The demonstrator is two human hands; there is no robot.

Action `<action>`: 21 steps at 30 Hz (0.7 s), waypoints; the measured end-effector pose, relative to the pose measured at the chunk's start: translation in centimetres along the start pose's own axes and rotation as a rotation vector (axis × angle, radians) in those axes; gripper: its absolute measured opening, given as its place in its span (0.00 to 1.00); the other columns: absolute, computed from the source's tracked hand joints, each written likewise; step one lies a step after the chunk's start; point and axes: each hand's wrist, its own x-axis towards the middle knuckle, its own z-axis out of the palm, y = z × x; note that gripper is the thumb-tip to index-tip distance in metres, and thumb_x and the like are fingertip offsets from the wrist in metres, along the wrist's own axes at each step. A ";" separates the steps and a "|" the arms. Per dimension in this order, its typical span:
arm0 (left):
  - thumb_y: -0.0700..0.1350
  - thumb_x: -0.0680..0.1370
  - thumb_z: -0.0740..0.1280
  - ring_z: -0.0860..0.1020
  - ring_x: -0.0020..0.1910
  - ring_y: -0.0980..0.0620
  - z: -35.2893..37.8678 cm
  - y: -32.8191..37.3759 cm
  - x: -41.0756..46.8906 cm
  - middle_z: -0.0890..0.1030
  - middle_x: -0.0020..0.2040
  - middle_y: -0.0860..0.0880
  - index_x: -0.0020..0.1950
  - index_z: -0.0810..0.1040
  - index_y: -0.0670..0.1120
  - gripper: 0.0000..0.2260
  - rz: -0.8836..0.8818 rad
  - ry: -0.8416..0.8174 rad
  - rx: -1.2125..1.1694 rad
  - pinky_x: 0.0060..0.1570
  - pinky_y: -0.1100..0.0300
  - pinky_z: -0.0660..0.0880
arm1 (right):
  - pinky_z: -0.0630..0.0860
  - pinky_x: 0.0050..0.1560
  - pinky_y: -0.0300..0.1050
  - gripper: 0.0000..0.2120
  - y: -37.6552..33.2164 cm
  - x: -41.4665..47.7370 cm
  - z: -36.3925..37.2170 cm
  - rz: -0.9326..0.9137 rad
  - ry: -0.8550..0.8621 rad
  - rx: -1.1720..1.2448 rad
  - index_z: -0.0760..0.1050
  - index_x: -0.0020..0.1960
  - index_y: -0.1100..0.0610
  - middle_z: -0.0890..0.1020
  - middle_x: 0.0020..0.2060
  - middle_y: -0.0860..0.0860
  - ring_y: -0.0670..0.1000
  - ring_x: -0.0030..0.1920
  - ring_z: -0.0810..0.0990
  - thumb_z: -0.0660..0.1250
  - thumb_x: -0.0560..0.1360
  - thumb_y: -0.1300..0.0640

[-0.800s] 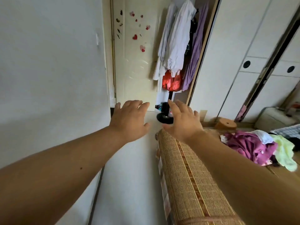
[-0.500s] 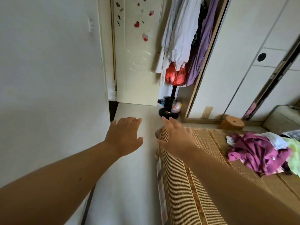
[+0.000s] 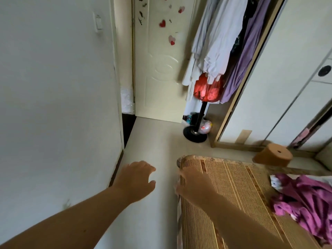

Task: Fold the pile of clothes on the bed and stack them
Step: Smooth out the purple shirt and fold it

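Bare skin, both palms empty: left hand (image 3: 136, 178) spread, fingers loosely straight, above smooth pale floor (image 3: 158, 141); right hand (image 3: 194, 184) flat, fingers extended, over the rounded corner of the bed (image 3: 233, 191), contact with its ribbed, slatted straw-coloured covering unclear through blur. Hands apart, side by side. Pile of clothes (image 3: 305, 200), crumpled magenta fabric, farther right on the bed, well apart from both. Beyond the corner, a tan cylindrical block (image 3: 273, 156); limp white and lilac garments (image 3: 221, 42) on a black pole stand (image 3: 195, 135).
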 end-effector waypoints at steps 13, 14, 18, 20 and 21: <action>0.56 0.79 0.59 0.68 0.69 0.50 -3.0 -12.2 23.0 0.71 0.70 0.51 0.74 0.65 0.54 0.23 0.044 -0.132 0.012 0.69 0.52 0.63 | 0.69 0.67 0.54 0.22 1.2 22.6 -1.2 0.171 -0.035 0.049 0.70 0.68 0.47 0.74 0.66 0.47 0.49 0.63 0.74 0.62 0.76 0.43; 0.56 0.79 0.59 0.68 0.69 0.50 -3.0 -12.6 24.5 0.70 0.71 0.51 0.74 0.65 0.54 0.23 0.052 -0.141 0.012 0.69 0.52 0.63 | 0.68 0.67 0.54 0.22 1.4 23.9 -1.2 0.187 -0.034 0.061 0.70 0.68 0.47 0.75 0.66 0.47 0.49 0.63 0.74 0.62 0.76 0.43; 0.56 0.79 0.60 0.68 0.69 0.52 -2.3 -13.1 30.2 0.71 0.71 0.53 0.72 0.68 0.54 0.22 0.101 -0.161 -0.021 0.69 0.53 0.62 | 0.69 0.66 0.54 0.21 2.7 28.4 -1.3 0.225 -0.085 0.087 0.72 0.67 0.46 0.76 0.63 0.48 0.49 0.60 0.76 0.63 0.76 0.42; 0.56 0.79 0.59 0.68 0.70 0.53 -1.9 -13.0 33.3 0.71 0.71 0.53 0.72 0.68 0.54 0.21 0.131 -0.169 -0.021 0.69 0.53 0.62 | 0.69 0.66 0.55 0.20 3.8 30.8 -1.4 0.232 -0.106 0.101 0.72 0.66 0.47 0.77 0.63 0.48 0.49 0.60 0.76 0.63 0.76 0.42; 0.56 0.79 0.59 0.68 0.70 0.53 -1.6 -12.9 35.1 0.71 0.71 0.53 0.72 0.68 0.54 0.22 0.144 -0.177 -0.022 0.70 0.53 0.62 | 0.68 0.67 0.55 0.21 4.5 32.2 -1.5 0.240 -0.108 0.118 0.71 0.67 0.47 0.77 0.63 0.48 0.49 0.61 0.75 0.63 0.76 0.42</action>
